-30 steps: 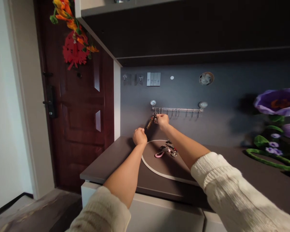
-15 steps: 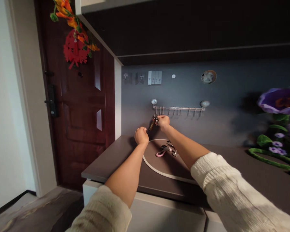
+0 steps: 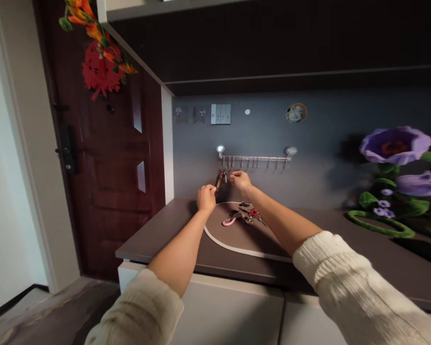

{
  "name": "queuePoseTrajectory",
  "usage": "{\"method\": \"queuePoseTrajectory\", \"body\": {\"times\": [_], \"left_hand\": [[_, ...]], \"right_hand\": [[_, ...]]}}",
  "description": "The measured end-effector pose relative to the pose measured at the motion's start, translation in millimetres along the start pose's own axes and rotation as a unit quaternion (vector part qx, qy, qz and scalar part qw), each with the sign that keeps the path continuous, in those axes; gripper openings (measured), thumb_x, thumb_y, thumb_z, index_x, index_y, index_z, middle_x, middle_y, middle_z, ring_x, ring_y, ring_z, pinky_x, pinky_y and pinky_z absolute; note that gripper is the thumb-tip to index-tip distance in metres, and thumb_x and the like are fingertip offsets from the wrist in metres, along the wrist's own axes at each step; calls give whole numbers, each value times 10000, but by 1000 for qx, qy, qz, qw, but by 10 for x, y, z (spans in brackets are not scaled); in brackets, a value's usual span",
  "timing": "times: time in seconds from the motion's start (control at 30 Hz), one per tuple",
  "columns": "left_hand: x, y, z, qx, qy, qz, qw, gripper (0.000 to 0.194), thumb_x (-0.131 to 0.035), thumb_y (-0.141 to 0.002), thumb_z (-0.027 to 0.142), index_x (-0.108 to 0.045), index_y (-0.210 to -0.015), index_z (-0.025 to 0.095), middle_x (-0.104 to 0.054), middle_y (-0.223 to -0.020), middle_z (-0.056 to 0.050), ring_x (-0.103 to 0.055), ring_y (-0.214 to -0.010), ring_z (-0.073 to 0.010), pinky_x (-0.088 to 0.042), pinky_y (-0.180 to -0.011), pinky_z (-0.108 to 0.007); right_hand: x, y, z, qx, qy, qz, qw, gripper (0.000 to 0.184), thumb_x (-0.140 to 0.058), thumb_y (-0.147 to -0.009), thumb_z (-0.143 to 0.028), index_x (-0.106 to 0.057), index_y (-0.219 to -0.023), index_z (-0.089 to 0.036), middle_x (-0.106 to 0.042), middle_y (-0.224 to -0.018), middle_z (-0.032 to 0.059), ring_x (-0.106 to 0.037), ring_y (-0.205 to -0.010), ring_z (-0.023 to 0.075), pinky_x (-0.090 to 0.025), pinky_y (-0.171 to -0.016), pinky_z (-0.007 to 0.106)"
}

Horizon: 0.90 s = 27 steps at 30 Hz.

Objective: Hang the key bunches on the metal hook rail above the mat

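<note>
Head view: keychain [image 3: 220, 181] seemingly touches left fingertips [image 3: 214, 189].

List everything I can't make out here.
Head view:
- Lettering on the hanging tag: too small.
- Whether left hand touches it: fingers cover the spot.
- Key pile, separate pieces: small, overlapping.
- Mat, right end: behind right forearm.
- Upper shelf, contents: cut by top edge.

Brown countertop [image 3: 158, 227], pale-edged mat [image 3: 237, 237], probably keys [image 3: 249, 221], purple flowers [image 3: 397, 146]
</note>
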State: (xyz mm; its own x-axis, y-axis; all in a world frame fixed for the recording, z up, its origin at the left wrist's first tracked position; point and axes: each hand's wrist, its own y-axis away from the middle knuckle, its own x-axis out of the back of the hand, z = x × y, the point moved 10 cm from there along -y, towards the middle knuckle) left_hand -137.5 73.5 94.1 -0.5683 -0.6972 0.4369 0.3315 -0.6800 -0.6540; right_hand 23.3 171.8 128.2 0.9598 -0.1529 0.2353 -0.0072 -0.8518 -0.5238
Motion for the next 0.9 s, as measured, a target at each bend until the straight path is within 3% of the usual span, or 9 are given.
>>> {"method": "queuePoseTrajectory", "body": {"times": [0.17, 0.37, 0.63, 0.9], "left_hand": [[-83, 69, 230, -64, 27, -49, 996, 176, -484, -809, 197, -659, -806, 173, -651, -862, -59, -565, -839, -156, -415, -790, -267], [-383, 260, 429, -145, 9, -157, 977, 163, -507, -781, 166, -669, -794, 162, -655, -845, -50, -566, -816, -150, -420, -781, -257], [-647, 441, 448, -184, -71, -245, 949, 174, -523, -762, 178, -682, -833, 169, -656, -889, -52, -565, -836, -156, -419, -780, -258], [-804, 478, 358, -195, -102, -301, 928, 209, -521, -762, 150, -672, -897, 201, -661, -921, -32, -570, -841, -150, -414, -748, -246]], "right_hand": [[206, 279, 38, -24, -9, -24, 999, 147, -531, -718, -169, -582, -853, -138, -617, -784, 32, -534, -663, 85, -440, -676, 215], [377, 643, 159, -16, 46, -57, 997, 144, -535, -736, -166, -594, -861, -125, -632, -806, 43, -541, -676, 89, -429, -680, 216], [390, 1006, 150, 49, 215, -115, 969, 149, -518, -771, -153, -621, -877, -140, -661, -808, 48, -580, -725, 113, -420, -699, 218], [297, 1062, 156, 104, 324, -159, 927, 183, -525, -790, -158, -645, -928, -152, -678, -913, 73, -609, -830, 142, -415, -752, 217]]}}
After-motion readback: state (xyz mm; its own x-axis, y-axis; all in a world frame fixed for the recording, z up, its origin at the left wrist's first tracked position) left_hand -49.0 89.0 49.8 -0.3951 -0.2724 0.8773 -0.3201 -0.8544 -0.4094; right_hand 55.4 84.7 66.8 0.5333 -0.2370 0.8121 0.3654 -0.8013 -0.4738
